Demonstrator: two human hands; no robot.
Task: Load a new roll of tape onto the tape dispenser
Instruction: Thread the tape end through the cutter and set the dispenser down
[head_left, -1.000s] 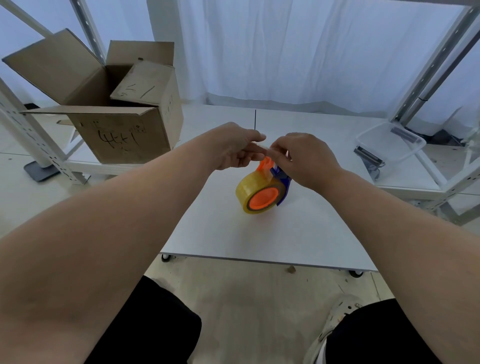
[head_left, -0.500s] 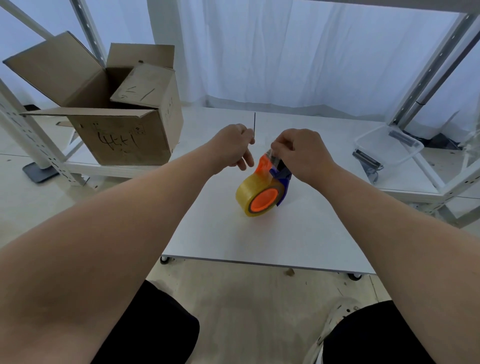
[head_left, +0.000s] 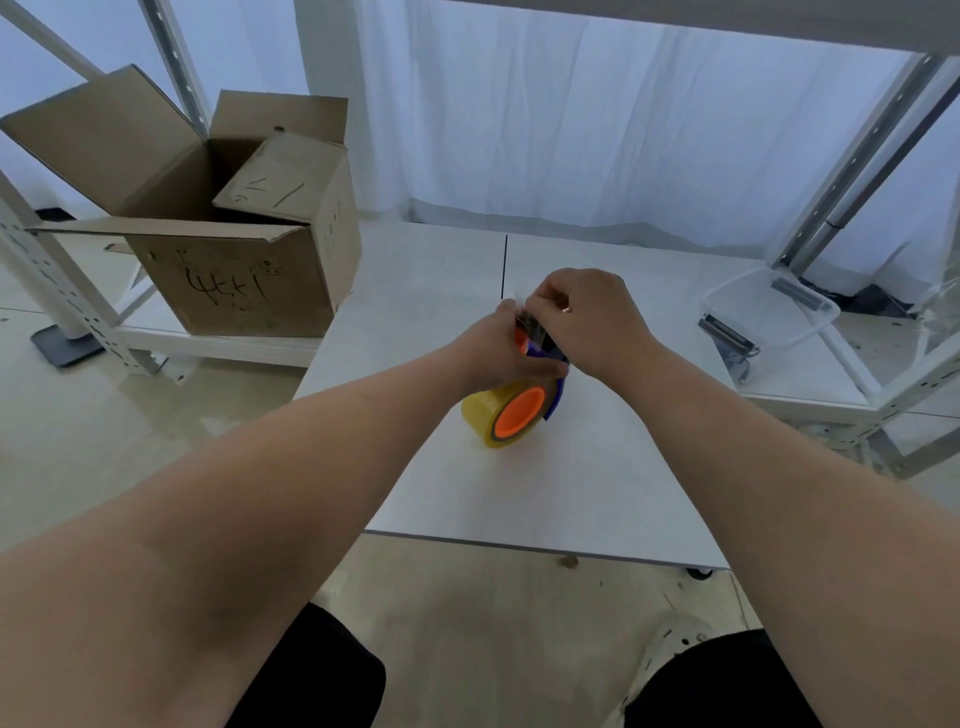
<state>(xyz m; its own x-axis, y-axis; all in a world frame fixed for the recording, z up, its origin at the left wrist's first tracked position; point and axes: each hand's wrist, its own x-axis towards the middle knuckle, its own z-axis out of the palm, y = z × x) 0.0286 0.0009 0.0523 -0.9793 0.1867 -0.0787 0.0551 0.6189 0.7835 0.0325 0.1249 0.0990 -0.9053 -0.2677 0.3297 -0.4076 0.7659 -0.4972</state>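
Head: left hand, right hand grip dispenser.

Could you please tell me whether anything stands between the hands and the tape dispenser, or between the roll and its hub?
Nothing visible does. The left hand and the right hand both hold the upper end of the tape dispenser directly, and the yellow tape roll sits around its orange hub.
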